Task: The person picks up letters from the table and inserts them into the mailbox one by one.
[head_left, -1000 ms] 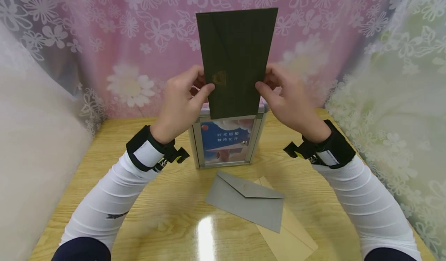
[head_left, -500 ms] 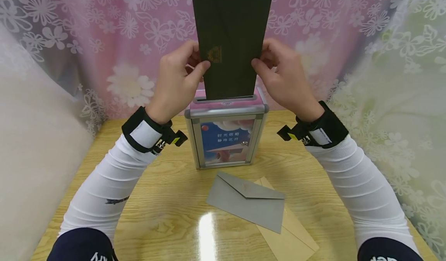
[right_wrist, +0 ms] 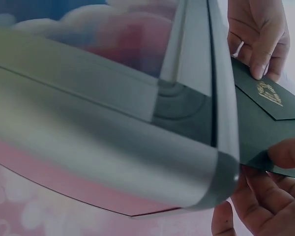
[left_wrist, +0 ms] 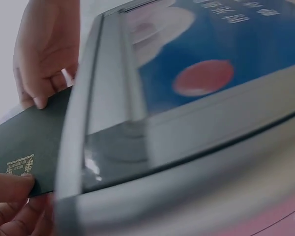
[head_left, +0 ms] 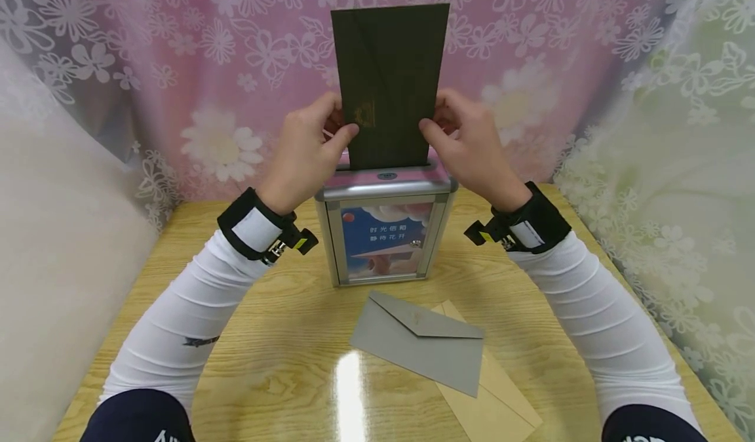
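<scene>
A dark green envelope (head_left: 389, 61) with a gold emblem stands upright over the slot in the pink top of a metal-framed mailbox (head_left: 383, 189). Its lower edge meets the slot and seems to be inside it. My left hand (head_left: 309, 147) pinches the envelope's left edge between thumb and fingers. On the opposite edge, my right hand (head_left: 472, 147) pinches it the same way. The left wrist view shows the green envelope (left_wrist: 34, 132) behind the box's rim, which hides its lower part. Gold print and a pointed flap show on the envelope (right_wrist: 260, 118) in the right wrist view.
A grey envelope (head_left: 413, 350) lies on the wooden table (head_left: 265, 357) in front of the box, partly over a cream envelope (head_left: 495, 396). The box front has a small lock (head_left: 415, 243). A pink floral curtain (head_left: 236, 68) hangs behind.
Both hands first raised the green envelope and brought it over the box, baring the slot. Since then they have lowered it, and its bottom edge has reached the slot.
</scene>
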